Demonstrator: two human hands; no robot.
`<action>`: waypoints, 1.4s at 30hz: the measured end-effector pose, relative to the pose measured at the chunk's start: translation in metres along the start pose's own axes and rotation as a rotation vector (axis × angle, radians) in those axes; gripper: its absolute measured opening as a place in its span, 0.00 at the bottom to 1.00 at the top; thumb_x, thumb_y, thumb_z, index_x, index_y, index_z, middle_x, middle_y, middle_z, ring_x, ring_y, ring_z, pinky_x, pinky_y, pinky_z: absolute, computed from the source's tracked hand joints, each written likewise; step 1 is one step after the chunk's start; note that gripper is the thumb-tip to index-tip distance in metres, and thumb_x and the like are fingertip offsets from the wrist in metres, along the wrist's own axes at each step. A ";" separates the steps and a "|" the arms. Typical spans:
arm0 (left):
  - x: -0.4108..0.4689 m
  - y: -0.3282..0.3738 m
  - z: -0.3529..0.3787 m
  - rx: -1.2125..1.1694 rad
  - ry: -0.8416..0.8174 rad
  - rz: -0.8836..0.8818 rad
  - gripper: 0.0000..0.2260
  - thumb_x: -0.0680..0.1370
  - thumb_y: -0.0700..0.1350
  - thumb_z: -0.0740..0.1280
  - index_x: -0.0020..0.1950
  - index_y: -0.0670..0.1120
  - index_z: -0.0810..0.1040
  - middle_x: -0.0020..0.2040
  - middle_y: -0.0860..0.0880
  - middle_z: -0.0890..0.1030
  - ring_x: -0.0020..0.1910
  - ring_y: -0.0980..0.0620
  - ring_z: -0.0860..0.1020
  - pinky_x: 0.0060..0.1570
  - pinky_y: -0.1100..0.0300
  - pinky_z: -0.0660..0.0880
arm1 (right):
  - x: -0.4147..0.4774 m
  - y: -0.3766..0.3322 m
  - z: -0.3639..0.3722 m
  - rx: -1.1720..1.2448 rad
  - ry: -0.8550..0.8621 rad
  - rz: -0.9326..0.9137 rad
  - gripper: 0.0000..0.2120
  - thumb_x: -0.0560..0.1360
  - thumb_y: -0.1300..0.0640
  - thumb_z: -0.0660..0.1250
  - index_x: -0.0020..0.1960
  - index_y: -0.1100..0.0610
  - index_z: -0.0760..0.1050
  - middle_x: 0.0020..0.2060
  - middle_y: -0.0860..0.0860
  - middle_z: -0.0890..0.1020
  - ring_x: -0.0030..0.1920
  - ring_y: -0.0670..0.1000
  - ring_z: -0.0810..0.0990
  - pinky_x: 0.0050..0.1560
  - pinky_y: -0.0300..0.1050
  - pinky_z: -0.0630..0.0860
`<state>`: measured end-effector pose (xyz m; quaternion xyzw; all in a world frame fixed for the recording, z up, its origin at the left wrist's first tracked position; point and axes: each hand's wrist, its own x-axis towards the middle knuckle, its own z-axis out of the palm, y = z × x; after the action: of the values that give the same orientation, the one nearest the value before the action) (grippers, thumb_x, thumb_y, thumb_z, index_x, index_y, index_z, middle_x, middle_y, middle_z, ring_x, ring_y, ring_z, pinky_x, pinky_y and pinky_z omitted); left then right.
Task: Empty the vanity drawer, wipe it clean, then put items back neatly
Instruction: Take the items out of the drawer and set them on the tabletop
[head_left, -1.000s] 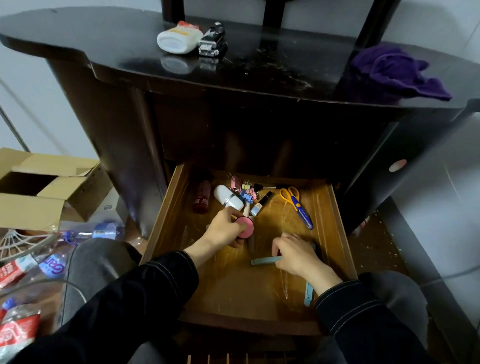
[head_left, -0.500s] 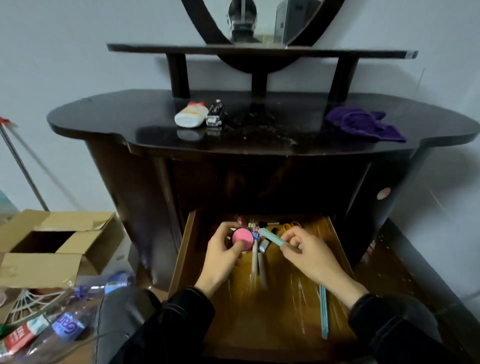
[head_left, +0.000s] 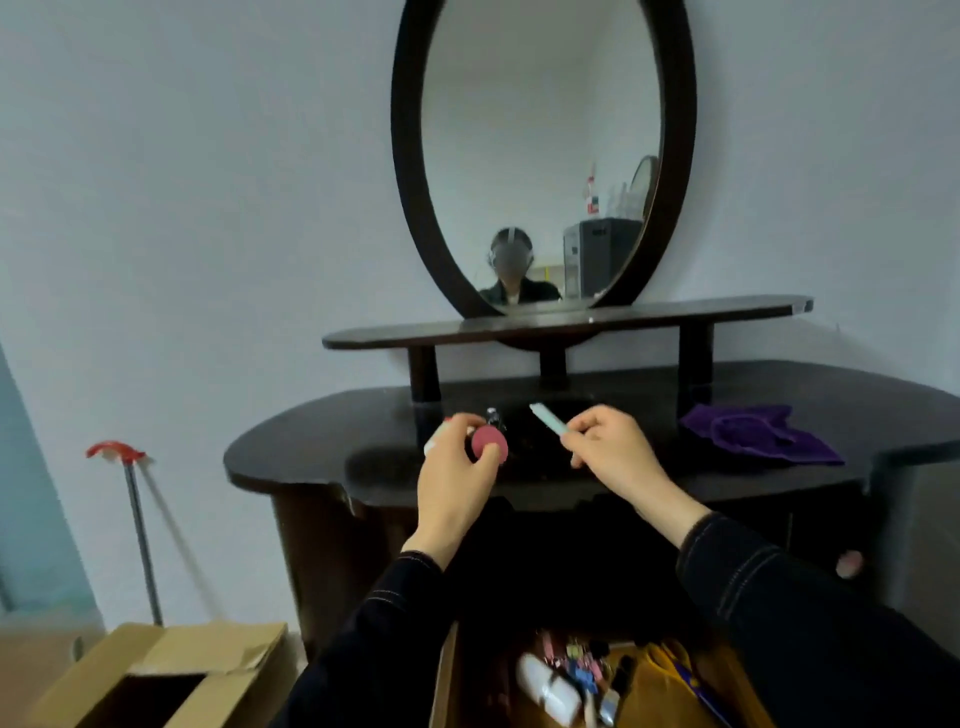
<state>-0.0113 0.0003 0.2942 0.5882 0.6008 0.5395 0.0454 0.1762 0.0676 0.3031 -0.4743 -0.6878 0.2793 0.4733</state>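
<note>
My left hand (head_left: 454, 480) grips a round pink compact (head_left: 488, 441) above the dark vanity top (head_left: 322, 457). My right hand (head_left: 613, 449) pinches a pale teal stick (head_left: 546, 418), raised over the same surface. The open wooden drawer (head_left: 447, 680) shows at the bottom edge, with a white bottle (head_left: 545, 686), several coloured binder clips (head_left: 576, 662) and scissors (head_left: 691, 680) inside. A purple cloth (head_left: 753, 434) lies on the vanity top to the right. My left hand hides most of a white bottle and a small dark item standing there.
An oval mirror (head_left: 543, 156) rises behind a narrow raised shelf (head_left: 566, 325). An open cardboard box (head_left: 156, 680) sits on the floor at lower left. A metal pole with a red head (head_left: 132, 499) leans on the wall.
Both hands rose out of the drawer up to the vanity top, carrying the pink compact and the teal stick. My view tilted upward, so the drawer dropped to the bottom edge.
</note>
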 end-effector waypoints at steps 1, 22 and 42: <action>0.009 -0.006 0.003 0.030 -0.036 -0.045 0.08 0.75 0.46 0.67 0.51 0.58 0.75 0.55 0.55 0.80 0.53 0.49 0.79 0.44 0.58 0.71 | 0.013 0.006 0.006 0.073 -0.007 0.083 0.04 0.75 0.56 0.70 0.49 0.54 0.80 0.29 0.48 0.84 0.32 0.47 0.79 0.36 0.48 0.77; 0.017 -0.025 0.024 0.506 -0.047 -0.012 0.17 0.75 0.56 0.67 0.62 0.53 0.75 0.61 0.55 0.75 0.52 0.50 0.78 0.43 0.58 0.67 | 0.038 0.024 0.026 -0.406 -0.318 -0.115 0.19 0.77 0.49 0.69 0.67 0.48 0.75 0.66 0.47 0.72 0.64 0.50 0.75 0.62 0.50 0.75; -0.009 -0.029 0.028 0.572 0.173 0.097 0.30 0.74 0.54 0.68 0.74 0.48 0.66 0.65 0.45 0.75 0.57 0.43 0.77 0.48 0.52 0.72 | 0.003 0.023 0.014 -0.336 -0.013 -0.016 0.16 0.78 0.49 0.63 0.64 0.48 0.76 0.51 0.41 0.81 0.49 0.46 0.79 0.45 0.45 0.74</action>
<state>-0.0082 0.0181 0.2566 0.5570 0.7010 0.3983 -0.1993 0.1720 0.0800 0.2797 -0.5396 -0.7315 0.1596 0.3851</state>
